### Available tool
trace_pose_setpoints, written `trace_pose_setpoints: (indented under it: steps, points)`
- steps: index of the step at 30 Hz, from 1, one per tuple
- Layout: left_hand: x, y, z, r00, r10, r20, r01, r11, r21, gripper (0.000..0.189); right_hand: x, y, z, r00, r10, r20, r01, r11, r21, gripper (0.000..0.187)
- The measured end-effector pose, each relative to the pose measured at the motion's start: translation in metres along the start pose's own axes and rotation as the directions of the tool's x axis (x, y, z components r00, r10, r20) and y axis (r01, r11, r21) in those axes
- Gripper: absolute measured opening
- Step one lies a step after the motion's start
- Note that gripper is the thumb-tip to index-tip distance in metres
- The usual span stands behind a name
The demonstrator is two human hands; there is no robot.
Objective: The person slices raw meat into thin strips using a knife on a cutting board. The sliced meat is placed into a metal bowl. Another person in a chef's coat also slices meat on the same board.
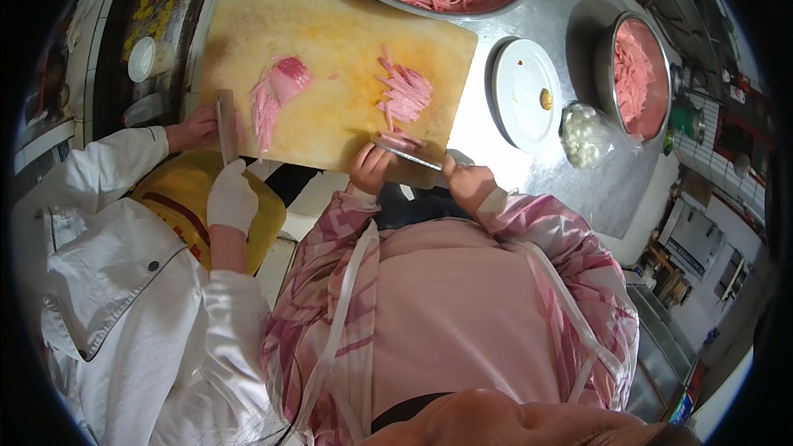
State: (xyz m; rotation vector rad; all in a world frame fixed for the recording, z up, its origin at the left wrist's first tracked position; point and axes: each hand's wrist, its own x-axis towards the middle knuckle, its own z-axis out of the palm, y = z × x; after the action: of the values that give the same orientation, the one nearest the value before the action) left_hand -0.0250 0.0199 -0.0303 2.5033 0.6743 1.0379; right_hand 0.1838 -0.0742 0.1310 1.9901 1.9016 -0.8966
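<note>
My right hand (469, 186) is closed around the handle of a kitchen knife (409, 156), its blade low over the near edge of a yellowed cutting board (334, 18). Against the blade's left end rest the bent fingers of my left hand (370, 168); what lies under them is hidden. Thin slices of raw pink meat (403, 138) lie just beyond the blade. Farther up the board is a loose pile of meat strips (406, 96). On the board's left half, more strips (265, 114) lie beside a small stack of meat slices (290, 79).
At my left, a co-worker in white holds a cleaver (227, 130) at the board, one hand gloved. A metal bowl of meat strips (427, 9) stands beyond the board. Rightward are a white plate (517, 74), a plastic bag of white pieces (585, 136) and a bowl of meat slices (666, 87).
</note>
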Motion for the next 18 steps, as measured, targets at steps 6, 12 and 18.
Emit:
trace_pose_setpoints:
  steps: [6, 12, 18]
  points:
    - [0.012, 0.002, -0.005, 1.0, 0.002, -0.018, -0.001, 1.0, 0.025, 0.014, 0.033, -0.011, 0.006, 0.991, -0.045, -0.125, 0.045, 0.999, -0.002, 0.023]
    - [0.029, 0.011, -0.014, 0.999, -0.052, 0.006, 0.053, 0.998, -0.029, 0.018, 0.054, -0.009, 0.017, 0.991, -0.042, -0.128, 0.046, 0.999, 0.025, 0.02]
    - [0.041, 0.013, -0.018, 0.998, -0.059, -0.019, 0.059, 0.998, 0.001, 0.028, 0.006, 0.023, 0.014, 0.966, -0.088, -0.244, 0.075, 0.995, -0.062, 0.018]
